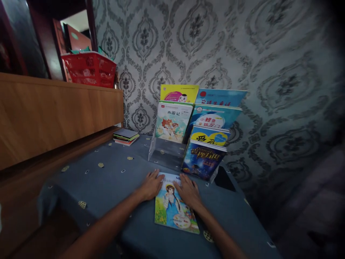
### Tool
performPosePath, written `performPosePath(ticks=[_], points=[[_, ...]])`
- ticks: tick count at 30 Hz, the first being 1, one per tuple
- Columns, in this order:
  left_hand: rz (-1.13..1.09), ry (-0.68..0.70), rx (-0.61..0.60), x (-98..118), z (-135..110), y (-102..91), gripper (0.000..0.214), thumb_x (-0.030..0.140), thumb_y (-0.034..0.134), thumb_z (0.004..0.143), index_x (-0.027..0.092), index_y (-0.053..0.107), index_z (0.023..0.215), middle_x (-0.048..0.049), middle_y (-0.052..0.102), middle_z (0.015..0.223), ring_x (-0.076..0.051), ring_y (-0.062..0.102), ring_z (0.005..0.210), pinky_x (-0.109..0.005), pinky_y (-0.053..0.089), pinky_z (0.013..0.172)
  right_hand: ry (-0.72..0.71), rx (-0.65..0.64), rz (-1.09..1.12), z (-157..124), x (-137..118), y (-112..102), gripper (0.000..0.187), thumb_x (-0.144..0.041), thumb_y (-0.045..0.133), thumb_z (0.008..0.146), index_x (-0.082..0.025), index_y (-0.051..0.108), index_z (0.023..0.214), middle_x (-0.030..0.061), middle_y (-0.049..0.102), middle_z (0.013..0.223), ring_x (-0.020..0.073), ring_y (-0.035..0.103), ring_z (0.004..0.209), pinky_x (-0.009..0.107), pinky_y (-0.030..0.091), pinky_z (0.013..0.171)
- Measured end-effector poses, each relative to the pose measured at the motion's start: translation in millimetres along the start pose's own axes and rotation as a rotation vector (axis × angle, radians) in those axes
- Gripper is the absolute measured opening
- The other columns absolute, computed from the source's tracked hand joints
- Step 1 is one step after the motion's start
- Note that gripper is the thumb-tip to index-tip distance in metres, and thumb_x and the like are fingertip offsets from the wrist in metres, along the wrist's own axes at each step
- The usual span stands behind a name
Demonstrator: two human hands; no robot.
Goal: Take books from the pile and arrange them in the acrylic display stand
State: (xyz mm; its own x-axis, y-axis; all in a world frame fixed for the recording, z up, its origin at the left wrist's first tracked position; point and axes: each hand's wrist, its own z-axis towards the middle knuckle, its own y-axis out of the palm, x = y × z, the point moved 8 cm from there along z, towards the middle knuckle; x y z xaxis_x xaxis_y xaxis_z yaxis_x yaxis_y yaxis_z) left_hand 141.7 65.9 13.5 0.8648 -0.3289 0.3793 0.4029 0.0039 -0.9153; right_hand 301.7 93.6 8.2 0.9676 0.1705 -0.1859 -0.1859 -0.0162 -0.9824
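Observation:
A picture book [172,210] with a girl on its cover lies flat on the blue-grey tablecloth [107,176]. My left hand [151,185] rests flat on the book's top left corner, fingers stretched out. My right hand [188,190] lies flat on the book's top right part, fingers apart. Just beyond my hands stands a clear tiered book stand [164,153] against the wall. It holds several children's books, among them a dark blue one [202,160] in the lowest right slot and a white one [172,122] on the left.
A small stack of thin books [125,136] lies at the table's far left. A wooden counter [54,111] runs along the left, with a red plastic basket [90,69] on top. Patterned wallpaper [242,54] covers the wall behind.

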Motion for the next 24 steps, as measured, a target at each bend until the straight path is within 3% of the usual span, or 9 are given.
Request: performPosePath(ticks=[6, 11, 15, 18, 21, 24], points=[[-0.217, -0.097, 0.142, -8.6, -2.3, 1.9, 0.038, 0.023, 0.049, 0.094, 0.012, 0.061, 0.129, -0.0206, 0.056, 0.145, -0.035, 0.042, 0.144, -0.054, 0.025, 0.122, 0.032, 0.036, 0.0, -4.4, -1.6, -0.3, 0.063, -0.039, 0.034, 0.103, -0.004, 0.038, 0.155, 0.0188, 0.037, 0.162, 0.028, 0.03, 0.153, 0.047, 0.02, 0.124], [-0.503, -0.111, 0.197, -16.5, 2.9, 0.6, 0.043, 0.014, 0.055, 0.085, 0.017, 0.062, 0.127, -0.015, 0.064, 0.135, -0.03, 0.051, 0.135, -0.049, 0.029, 0.121, 0.053, 0.064, 0.037, -5.5, -2.0, -1.1, 0.06, -0.036, 0.036, 0.101, -0.007, 0.041, 0.154, 0.0187, 0.039, 0.161, 0.0279, 0.032, 0.152, 0.048, 0.018, 0.124], [-0.86, -0.181, 0.22, -29.8, 12.7, 6.6, 0.049, 0.012, 0.058, 0.082, 0.018, 0.058, 0.13, -0.0128, 0.065, 0.135, -0.026, 0.056, 0.131, -0.041, 0.042, 0.112, 0.067, 0.071, 0.061, -5.9, -0.9, -3.1, 0.06, -0.036, 0.035, 0.102, -0.006, 0.041, 0.154, 0.0196, 0.04, 0.161, 0.0276, 0.033, 0.152, 0.046, 0.02, 0.124], [-1.152, -0.275, 0.193, -37.7, 16.3, 24.0, 0.049, 0.017, 0.057, 0.086, 0.017, 0.052, 0.135, -0.0146, 0.069, 0.128, -0.025, 0.067, 0.117, -0.035, 0.055, 0.093, 0.068, 0.074, 0.078, -5.7, 1.3, -3.4, 0.06, -0.036, 0.035, 0.102, -0.006, 0.041, 0.154, 0.0203, 0.038, 0.161, 0.0279, 0.031, 0.153, 0.046, 0.02, 0.124], [-1.415, -0.363, 0.117, -38.1, 15.4, 44.1, 0.041, 0.023, 0.065, 0.085, 0.013, 0.058, 0.124, -0.0128, 0.076, 0.098, -0.025, 0.075, 0.086, -0.033, 0.058, 0.073, 0.066, 0.081, 0.102, -4.3, 5.7, -1.2, 0.059, -0.036, 0.036, 0.102, -0.007, 0.043, 0.153, 0.0196, 0.038, 0.162, 0.0284, 0.031, 0.153, 0.046, 0.019, 0.124], [-1.663, -0.38, 0.049, -30.6, 14.4, 50.7, 0.031, 0.021, 0.075, 0.079, 0.012, 0.064, 0.107, -0.0092, 0.076, 0.083, -0.022, 0.074, 0.075, -0.031, 0.058, 0.07, 0.066, 0.116, 0.231, -2.5, 11.6, 2.0, 0.06, -0.038, 0.037, 0.101, -0.007, 0.045, 0.152, 0.0198, 0.039, 0.161, 0.0284, 0.031, 0.153, 0.048, 0.02, 0.125]])
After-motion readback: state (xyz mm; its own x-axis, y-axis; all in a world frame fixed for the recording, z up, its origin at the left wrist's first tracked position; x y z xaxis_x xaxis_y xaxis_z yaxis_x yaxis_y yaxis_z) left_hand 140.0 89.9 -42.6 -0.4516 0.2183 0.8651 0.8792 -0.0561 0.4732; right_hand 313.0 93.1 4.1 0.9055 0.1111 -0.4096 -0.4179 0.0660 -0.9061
